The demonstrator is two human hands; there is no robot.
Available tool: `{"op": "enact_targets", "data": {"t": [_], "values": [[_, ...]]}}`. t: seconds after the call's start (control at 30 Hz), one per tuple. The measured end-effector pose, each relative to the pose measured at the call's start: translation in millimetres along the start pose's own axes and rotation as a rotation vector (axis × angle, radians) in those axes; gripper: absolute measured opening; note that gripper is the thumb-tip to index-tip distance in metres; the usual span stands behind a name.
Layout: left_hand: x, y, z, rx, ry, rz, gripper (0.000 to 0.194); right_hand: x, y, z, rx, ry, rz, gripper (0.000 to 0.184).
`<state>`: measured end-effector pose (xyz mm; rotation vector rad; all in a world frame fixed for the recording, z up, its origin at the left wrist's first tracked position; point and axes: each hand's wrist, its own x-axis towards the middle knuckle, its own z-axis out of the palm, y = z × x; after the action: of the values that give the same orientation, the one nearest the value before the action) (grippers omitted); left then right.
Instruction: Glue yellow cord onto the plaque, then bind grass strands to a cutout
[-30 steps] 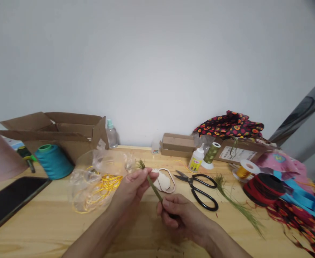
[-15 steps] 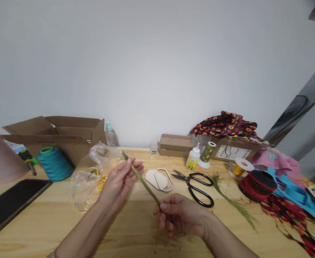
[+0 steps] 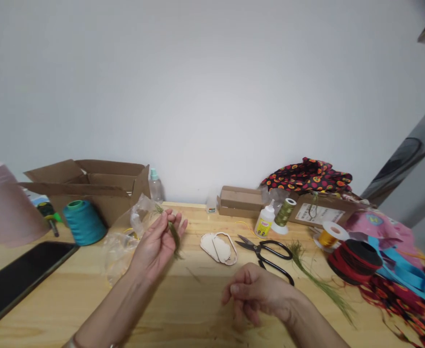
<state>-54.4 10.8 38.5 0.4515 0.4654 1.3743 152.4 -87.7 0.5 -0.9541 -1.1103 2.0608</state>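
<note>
My left hand [image 3: 159, 244] pinches a bundle of olive-green threads [image 3: 175, 240] between thumb and fingers; its loose end droops below the fingers and its frayed tip sticks out above them. Lower and to the right, my right hand [image 3: 254, 295] is raised over the table, apart from the bundle. Its fingers are curled, with the thumb against the index finger; whether a strand is in them is hidden. A thin faint strand [image 3: 193, 274] shows between the hands. Behind them lie pale flat cut-out pieces [image 3: 216, 249] and black-handled scissors [image 3: 261, 249].
Right of the scissors lies another green thread bundle [image 3: 323, 282]. Glue bottle [image 3: 265, 220], green thread spool [image 3: 285, 212], gold spool [image 3: 330, 235] and red-black roll [image 3: 355, 261] stand at right. Left are a phone [image 3: 24, 278], teal cone [image 3: 84, 223], plastic bag [image 3: 120, 251] and open cardboard box [image 3: 89, 193].
My right hand has come off the lower end of the thread bundle and moved slightly right. The bundle, stretched between both hands before, now hangs from my left hand alone. The view has shifted slightly.
</note>
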Motion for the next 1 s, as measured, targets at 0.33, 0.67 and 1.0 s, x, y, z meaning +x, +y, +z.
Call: {"op": "enact_targets", "data": {"t": [0.33,0.67,1.0], "values": [[-27.0,-24.2,5.7,0.315,-0.048,-0.443,0.006,-12.9,-27.2,-1.1,-0.068,0.379,-0.341,0.029],[-57.4,-61.6,-0.6,0.222,-0.069,-0.813,0.01,1.9,-4.3,20.3,-0.227,0.197,-0.174,0.036],[-49.6,-62.9,-0.4,0.1,0.097,-0.686,0.008,6.3,11.2,18.4,-0.275,0.234,-0.004,0.033]]}}
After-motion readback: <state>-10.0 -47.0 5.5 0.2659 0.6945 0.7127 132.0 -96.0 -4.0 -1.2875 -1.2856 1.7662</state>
